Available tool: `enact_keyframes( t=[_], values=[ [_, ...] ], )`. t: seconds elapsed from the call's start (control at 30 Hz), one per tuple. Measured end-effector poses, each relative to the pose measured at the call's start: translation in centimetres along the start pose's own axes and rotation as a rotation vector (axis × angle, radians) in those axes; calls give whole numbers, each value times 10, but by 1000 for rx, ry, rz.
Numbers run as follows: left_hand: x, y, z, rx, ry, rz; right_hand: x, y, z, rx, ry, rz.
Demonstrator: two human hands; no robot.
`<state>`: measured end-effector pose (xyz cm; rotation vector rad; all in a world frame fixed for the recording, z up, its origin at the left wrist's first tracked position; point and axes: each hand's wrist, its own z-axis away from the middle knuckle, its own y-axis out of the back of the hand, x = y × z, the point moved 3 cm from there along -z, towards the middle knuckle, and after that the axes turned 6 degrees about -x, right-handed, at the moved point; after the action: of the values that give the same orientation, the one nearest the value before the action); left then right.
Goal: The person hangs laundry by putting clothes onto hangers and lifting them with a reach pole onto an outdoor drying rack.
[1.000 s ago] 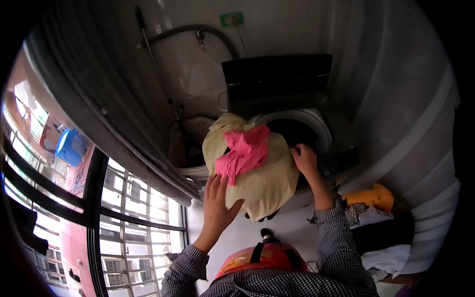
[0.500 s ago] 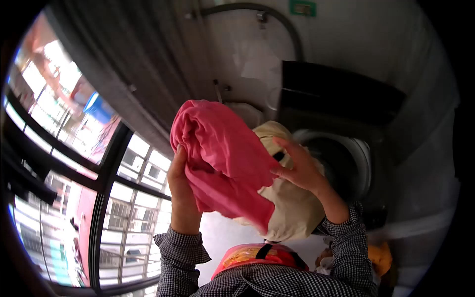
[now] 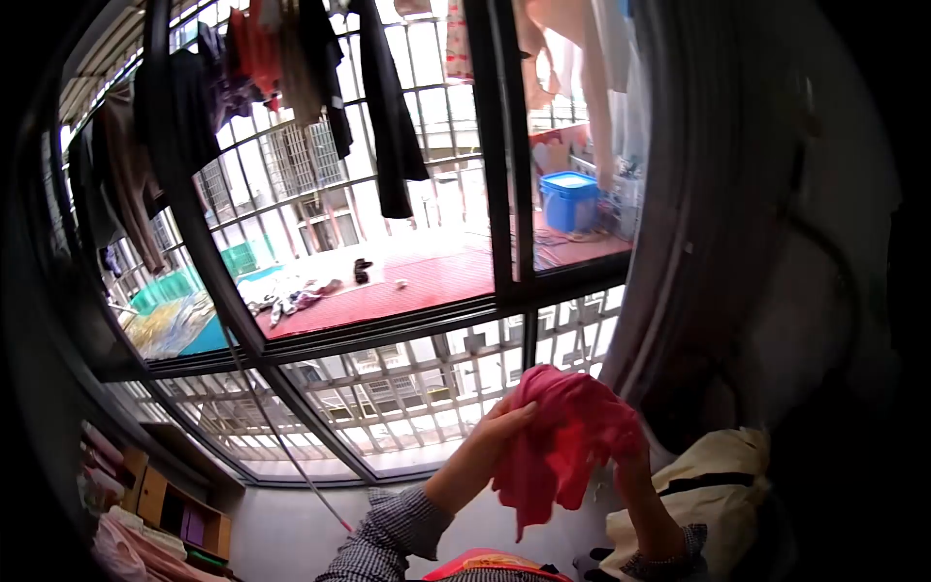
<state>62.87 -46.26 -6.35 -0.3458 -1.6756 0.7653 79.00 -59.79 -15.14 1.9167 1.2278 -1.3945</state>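
Both of my hands hold up a bunched pink cloth garment (image 3: 562, 436) in front of the window. My left hand (image 3: 495, 444) grips its left side, with the thumb lying on top of the fabric. At the garment's right edge, my right hand (image 3: 635, 477) is closed on the fabric, its fingers partly hidden by folds. Loose cloth hangs down between the hands. What kind of garment it is cannot be made out. A cream fabric bag or cover (image 3: 703, 475) with a black strap stands beside my right forearm.
Dark-framed windows (image 3: 388, 320) stretch ahead, with barred railings. Beyond them hang several clothes, among them black trousers (image 3: 388, 116), and a blue bucket (image 3: 570, 209) stands on a red ledge. A wooden shelf (image 3: 152, 493) and pink clothes (image 3: 141, 548) are at lower left. A thin pole (image 3: 281, 436) leans there.
The view has swung left from the washing machine to the windows. My right hand, with fingers spread near the garment before, now grips its right side. The cloth hangs more bunched.
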Motion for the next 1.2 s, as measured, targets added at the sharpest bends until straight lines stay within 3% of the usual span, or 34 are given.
enact_keyframes(
  t=[0.07, 0.13, 0.2, 0.23, 0.27, 0.33, 0.37, 0.4, 0.47, 0.6, 0.63, 0.67, 0.7, 0.73, 0.77, 0.8, 0.83, 0.93, 0.97, 1.07, 1.2],
  values=[
    [22, 33, 35, -31, -19, -91, 13, -22, -12, -1, 7, -192],
    [35, 71, 63, 87, 130, -334, -12, -65, -27, 15, -39, -274],
    [31, 102, 84, 154, -39, -805, -38, -103, -18, -93, -256, -383],
    [30, 104, 96, 164, -45, -806, -32, -124, -24, -104, -266, -419],
    [28, 108, 101, 83, -254, -1039, -26, -145, -31, -114, -277, -454],
    [23, 95, 118, 34, -273, -693, -23, -194, -26, -325, -282, -333],
    [23, 94, 124, 85, -300, -674, -5, -207, -23, -406, -226, -194],
    [21, 108, 127, 125, -366, -855, 11, -216, -22, -483, -170, -54],
    [22, 118, 136, 194, -291, -792, 20, -221, -21, -538, -311, -95],
    [31, 137, 141, 228, -408, -751, 3, -217, -20, -651, -259, 246],
    [42, 134, 144, 326, -386, -709, -3, -218, -18, -700, -235, 364],
    [52, 139, 145, 423, -458, -732, -17, -221, -18, -736, 49, 671],
    [69, 148, 156, 627, -395, -726, -16, -218, -15, -742, 171, 893],
    [76, 148, 154, 643, -507, -679, -12, -216, -21, -728, 326, 1105],
    [81, 157, 154, 615, -473, -833, -11, -212, -28, -690, 376, 1068],
    [82, 152, 149, 711, -598, -600, -10, -209, -34, -654, 419, 1028],
    [91, 147, 149, 762, -585, -476, -14, -207, -37, -689, 419, 1000],
    [111, 140, 144, 688, -567, -626, -23, -207, -36, -695, 475, 851],
    [114, 142, 144, 673, -555, -620, -22, -207, -36, -781, 248, 853],
    [117, 142, 144, 656, -511, -605, -20, -212, -41, -849, 313, 871],
    [106, 122, 142, 632, -359, -534, -16, -242, -69, -671, 492, 620]
  ],
)
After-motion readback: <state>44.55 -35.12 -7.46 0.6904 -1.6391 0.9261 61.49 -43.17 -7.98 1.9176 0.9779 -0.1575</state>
